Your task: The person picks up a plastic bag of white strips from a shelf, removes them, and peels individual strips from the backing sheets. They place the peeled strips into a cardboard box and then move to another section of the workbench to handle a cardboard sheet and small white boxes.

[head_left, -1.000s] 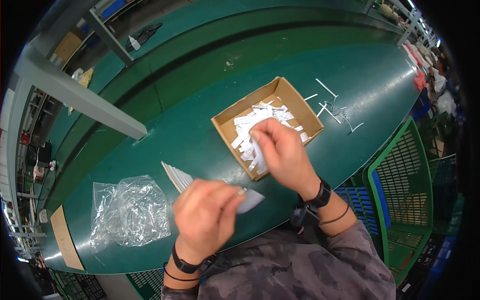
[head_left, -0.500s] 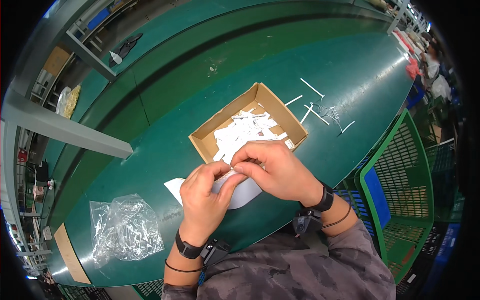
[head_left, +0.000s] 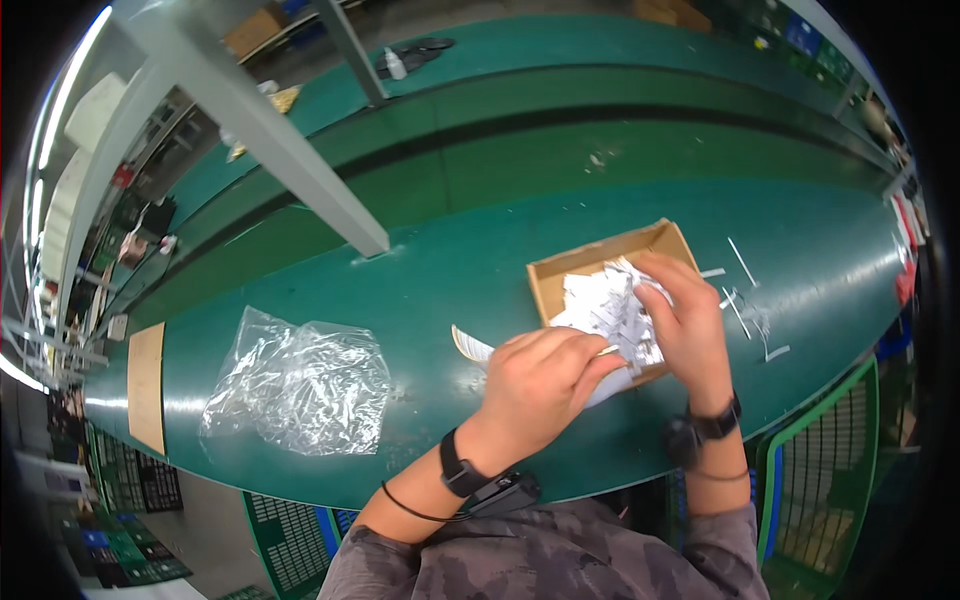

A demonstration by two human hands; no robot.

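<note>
Brown card forms the box (head_left: 541,290), open at the top, on the green bench (head_left: 450,270); white slips (head_left: 592,303) lie inside it in a loose heap; the right hand (head_left: 690,320) is over the right part of the box, thumb and forefinger bent close together at the heap; whether a slip is between them I cannot tell; the left hand (head_left: 535,385) is at the near left of the box, thumb and fingers pinched narrow on a white sheet (head_left: 472,346); one end of the sheet curls up left of the knuckles, another part shows below the thumb by the near edge of the box, and the middle is hidden behind the hand.

Black bands (head_left: 462,465) circle both wrists; a clear bag (head_left: 320,390) lies crumpled well to the left; a flat brown board (head_left: 147,390) lies near the left end of the bench; thin white strips (head_left: 742,262) are scattered right of the box; a grey post (head_left: 290,150) slants down to the bench beyond the bag; a green crate (head_left: 825,490) stands at the lower right.
</note>
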